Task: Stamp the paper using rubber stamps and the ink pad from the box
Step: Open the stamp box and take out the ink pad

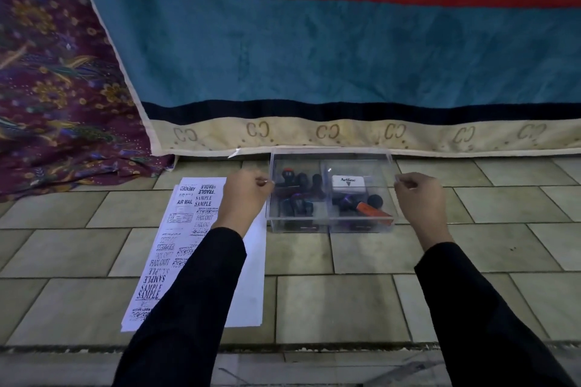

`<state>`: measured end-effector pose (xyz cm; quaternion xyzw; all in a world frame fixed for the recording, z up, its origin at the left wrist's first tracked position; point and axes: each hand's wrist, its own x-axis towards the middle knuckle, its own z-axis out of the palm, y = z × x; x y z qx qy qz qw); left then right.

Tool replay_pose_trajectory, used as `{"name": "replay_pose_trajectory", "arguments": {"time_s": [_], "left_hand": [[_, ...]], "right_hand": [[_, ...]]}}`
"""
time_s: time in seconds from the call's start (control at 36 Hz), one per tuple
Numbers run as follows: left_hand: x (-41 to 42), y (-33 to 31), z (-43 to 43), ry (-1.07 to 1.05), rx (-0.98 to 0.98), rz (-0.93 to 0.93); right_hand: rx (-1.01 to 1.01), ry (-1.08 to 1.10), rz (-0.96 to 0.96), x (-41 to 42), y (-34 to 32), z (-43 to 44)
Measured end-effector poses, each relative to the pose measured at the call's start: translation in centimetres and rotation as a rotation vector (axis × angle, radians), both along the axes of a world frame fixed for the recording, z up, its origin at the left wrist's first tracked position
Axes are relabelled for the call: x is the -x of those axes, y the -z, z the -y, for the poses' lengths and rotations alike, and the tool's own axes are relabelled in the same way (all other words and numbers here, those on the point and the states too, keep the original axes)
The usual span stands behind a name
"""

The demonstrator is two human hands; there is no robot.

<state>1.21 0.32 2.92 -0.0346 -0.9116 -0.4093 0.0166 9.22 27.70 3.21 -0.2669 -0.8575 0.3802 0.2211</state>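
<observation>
A clear plastic box [330, 228] sits on the tiled floor, with a divider down its middle. Several dark rubber stamps [298, 198] lie in its left half. The right half holds a white Artline ink pad [348, 184], more stamps and an orange piece [374, 209]. My left hand [245, 195] and my right hand [419, 195] each pinch one side edge of the clear lid [330, 153] over the box. White paper [248, 276] covered with stamped words lies left of the box, partly under my left arm.
A blue blanket [345, 50] with a red stripe and cream border hangs behind the box, its hem touching the floor. A purple floral cloth [53, 88] drapes at the left. The tiled floor [361, 302] ends in a ledge near me.
</observation>
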Motion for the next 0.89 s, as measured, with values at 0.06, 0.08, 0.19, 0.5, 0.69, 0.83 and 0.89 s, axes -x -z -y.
{"name": "replay_pose_trajectory", "arguments": {"time_s": [0.06, 0.08, 0.19, 0.5, 0.69, 0.83, 0.89], "left_hand": [[-1.6, -0.3, 0.6, 0.0, 0.007, 0.017], [-2.5, -0.3, 0.9, -0.002, -0.005, 0.031], [-6.4, 0.6, 2.4, 0.011, -0.071, 0.119], [-13.1, 4.2, 4.3, 0.03, -0.091, 0.269], [-12.5, 5.8, 3.7, 0.012, -0.021, 0.28], [-11.7, 5.9, 3.2, 0.013, 0.008, 0.272], [-11.5, 5.9, 3.2, 0.016, 0.029, 0.273]], "right_hand": [[0.041, 0.003, -0.003, -1.3, -0.1, 0.0], [0.056, -0.001, -0.002, -2.0, -0.1, 0.0], [0.134, -0.025, 0.025, -5.5, 0.9, 0.3], [0.193, -0.108, 0.251, -11.0, 5.2, 0.2], [0.098, -0.119, 0.339, -10.7, 5.7, 0.6], [0.093, -0.086, 0.352, -10.4, 5.9, 0.9], [0.098, -0.08, 0.363, -10.3, 6.0, 0.8]]}}
